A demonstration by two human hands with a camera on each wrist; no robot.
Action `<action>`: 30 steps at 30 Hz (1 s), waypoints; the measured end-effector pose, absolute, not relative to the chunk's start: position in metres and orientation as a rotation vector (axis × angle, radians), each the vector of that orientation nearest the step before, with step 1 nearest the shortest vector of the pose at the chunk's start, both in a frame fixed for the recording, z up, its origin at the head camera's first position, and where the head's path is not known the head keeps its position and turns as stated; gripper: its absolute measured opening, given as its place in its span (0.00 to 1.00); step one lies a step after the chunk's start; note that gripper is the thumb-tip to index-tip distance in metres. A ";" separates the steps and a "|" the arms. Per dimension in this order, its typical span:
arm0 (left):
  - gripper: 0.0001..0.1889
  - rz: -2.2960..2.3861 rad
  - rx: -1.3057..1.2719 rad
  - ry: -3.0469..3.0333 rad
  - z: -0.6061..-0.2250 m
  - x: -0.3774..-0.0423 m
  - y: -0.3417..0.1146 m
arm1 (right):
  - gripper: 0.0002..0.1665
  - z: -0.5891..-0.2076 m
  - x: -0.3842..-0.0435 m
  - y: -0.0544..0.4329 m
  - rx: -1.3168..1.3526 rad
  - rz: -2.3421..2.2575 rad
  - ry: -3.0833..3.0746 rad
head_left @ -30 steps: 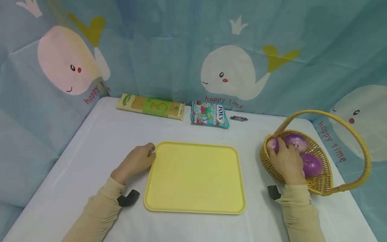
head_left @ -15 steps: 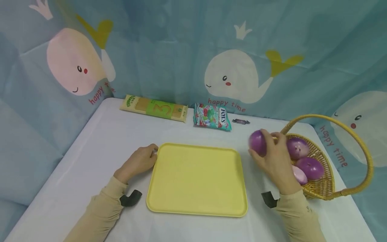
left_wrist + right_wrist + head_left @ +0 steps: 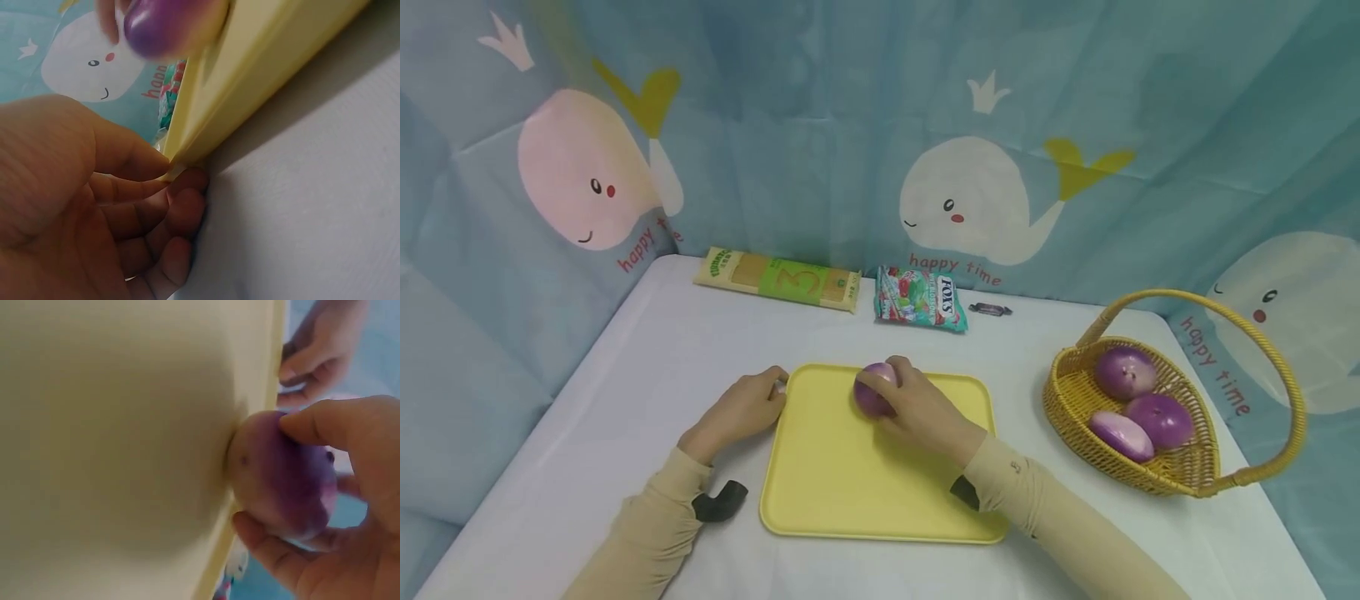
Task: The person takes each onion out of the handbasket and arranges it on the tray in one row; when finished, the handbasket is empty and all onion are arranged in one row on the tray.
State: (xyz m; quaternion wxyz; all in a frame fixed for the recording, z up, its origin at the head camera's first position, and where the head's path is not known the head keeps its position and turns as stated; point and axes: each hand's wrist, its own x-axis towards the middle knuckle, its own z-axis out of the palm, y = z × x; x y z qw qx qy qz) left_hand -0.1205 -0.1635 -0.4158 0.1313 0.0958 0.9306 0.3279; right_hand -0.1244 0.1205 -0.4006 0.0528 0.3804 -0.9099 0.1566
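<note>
A yellow tray (image 3: 842, 492) lies in front of the person. My left hand (image 3: 741, 415) pinches its left rim between thumb and fingers, as the left wrist view shows close up. Over the tray's upper middle, my right hand (image 3: 928, 412) grips a glossy purple onion (image 3: 872, 390) with pale patches. Thumb and fingers wrap opposite sides of the onion (image 3: 281, 481), whose underside is right at the tray surface in the right wrist view. On the right stands a wicker basket (image 3: 1075, 421) holding two round purple onions (image 3: 1126, 372) and a pale-faced piece (image 3: 1122, 435).
Along the back of the white table (image 3: 647, 350) lie a noodle pack (image 3: 778, 279), a green candy bag (image 3: 921, 298) and a small wrapped candy (image 3: 990, 309). The basket's tall handle (image 3: 1262, 333) arches upward. A blue whale-print curtain (image 3: 820, 150) hangs behind.
My right hand has lifted an onion out of the basket and carried it left to the tray. The left hand has stayed at the tray's left rim.
</note>
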 end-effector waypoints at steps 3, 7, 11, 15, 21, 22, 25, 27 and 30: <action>0.20 0.958 0.286 2.699 -0.417 -0.120 -0.166 | 0.41 -0.403 -0.129 0.100 1.197 0.500 -2.786; 0.22 0.981 0.332 2.661 -0.419 -0.121 -0.170 | 0.43 -0.403 -0.134 0.077 1.238 0.510 -2.853; 0.26 0.985 0.388 2.603 -0.420 -0.123 -0.172 | 0.44 -0.400 -0.135 0.060 1.283 0.519 -2.877; 0.27 0.967 0.429 2.584 -0.420 -0.124 -0.173 | 0.44 -0.398 -0.137 0.050 1.301 0.533 -2.888; 0.30 0.973 0.414 2.559 -0.418 -0.125 -0.172 | 0.47 -0.392 -0.138 0.064 1.168 0.591 -3.008; 0.31 0.976 0.408 2.555 -0.417 -0.125 -0.172 | 0.48 -0.389 -0.138 0.071 1.126 0.613 -3.024; 0.31 0.979 0.389 2.552 -0.413 -0.124 -0.173 | 0.46 -0.378 -0.134 0.102 0.992 0.652 -3.028; 0.31 0.974 0.392 2.554 -0.411 -0.124 -0.174 | 0.43 -0.369 -0.129 0.129 0.889 0.643 -3.013; 0.32 0.970 0.384 2.556 -0.409 -0.125 -0.175 | 0.37 -0.356 -0.118 0.182 0.645 0.595 -2.948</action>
